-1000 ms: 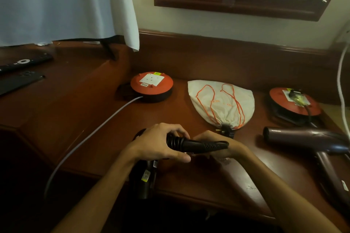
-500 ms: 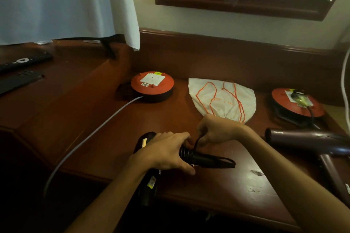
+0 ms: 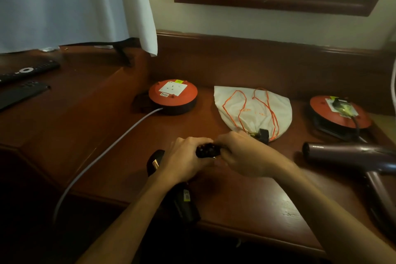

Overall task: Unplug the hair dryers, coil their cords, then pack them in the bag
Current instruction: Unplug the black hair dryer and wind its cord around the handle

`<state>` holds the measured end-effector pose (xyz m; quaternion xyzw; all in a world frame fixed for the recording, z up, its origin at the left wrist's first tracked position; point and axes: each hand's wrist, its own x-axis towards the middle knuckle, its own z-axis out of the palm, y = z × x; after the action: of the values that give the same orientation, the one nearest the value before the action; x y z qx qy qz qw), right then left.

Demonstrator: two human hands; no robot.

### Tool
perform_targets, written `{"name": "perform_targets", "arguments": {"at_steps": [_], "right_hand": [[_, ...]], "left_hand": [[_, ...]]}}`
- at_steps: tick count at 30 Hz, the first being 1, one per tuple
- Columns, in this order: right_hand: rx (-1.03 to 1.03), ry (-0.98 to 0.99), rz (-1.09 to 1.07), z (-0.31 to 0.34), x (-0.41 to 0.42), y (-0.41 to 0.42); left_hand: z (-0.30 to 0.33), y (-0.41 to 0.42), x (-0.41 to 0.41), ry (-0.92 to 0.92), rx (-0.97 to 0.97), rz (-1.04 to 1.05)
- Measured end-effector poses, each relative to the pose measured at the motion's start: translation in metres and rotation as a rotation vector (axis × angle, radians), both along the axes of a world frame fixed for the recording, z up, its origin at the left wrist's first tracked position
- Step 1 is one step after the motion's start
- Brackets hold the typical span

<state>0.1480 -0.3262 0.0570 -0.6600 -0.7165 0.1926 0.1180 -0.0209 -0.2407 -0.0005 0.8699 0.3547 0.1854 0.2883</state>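
Black dryer (image 3: 182,201) lying on the desk (image 3: 246,203) near the front edge, under the left hand (image 3: 185,162). Coiled cord (image 3: 207,150) gripped between left hand and right hand (image 3: 246,154), fingers of both curled round it. Plug (image 3: 263,135) just beyond the right hand, touching the white bag (image 3: 252,109). Purple dryer (image 3: 351,156) at right, corded into the right reel (image 3: 340,111)
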Motion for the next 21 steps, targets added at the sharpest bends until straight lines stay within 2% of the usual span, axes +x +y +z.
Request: {"name": "perform_targets", "arguments": {"at_steps": [4, 8, 13, 16, 21], "right_hand": [[0.048, -0.025, -0.051, -0.010, 0.002, -0.026], [0.161, 0.108, 0.005, -0.028, 0.007, -0.046], [0.190, 0.228, 0.089, -0.056, 0.001, -0.063], [0.217, 0.359, 0.094, -0.073, -0.009, -0.062], [0.343, 0.328, 0.033, -0.093, -0.008, -0.058]], "left_hand": [[0.006, 0.006, -0.003, -0.006, -0.066, -0.012], [0.006, 0.010, -0.007, 0.073, -0.037, -0.054], [0.004, 0.013, -0.014, 0.073, -0.047, -0.118], [0.003, 0.012, -0.016, 0.020, -0.118, -0.162], [0.004, 0.011, -0.017, -0.110, -0.219, -0.128]]}}
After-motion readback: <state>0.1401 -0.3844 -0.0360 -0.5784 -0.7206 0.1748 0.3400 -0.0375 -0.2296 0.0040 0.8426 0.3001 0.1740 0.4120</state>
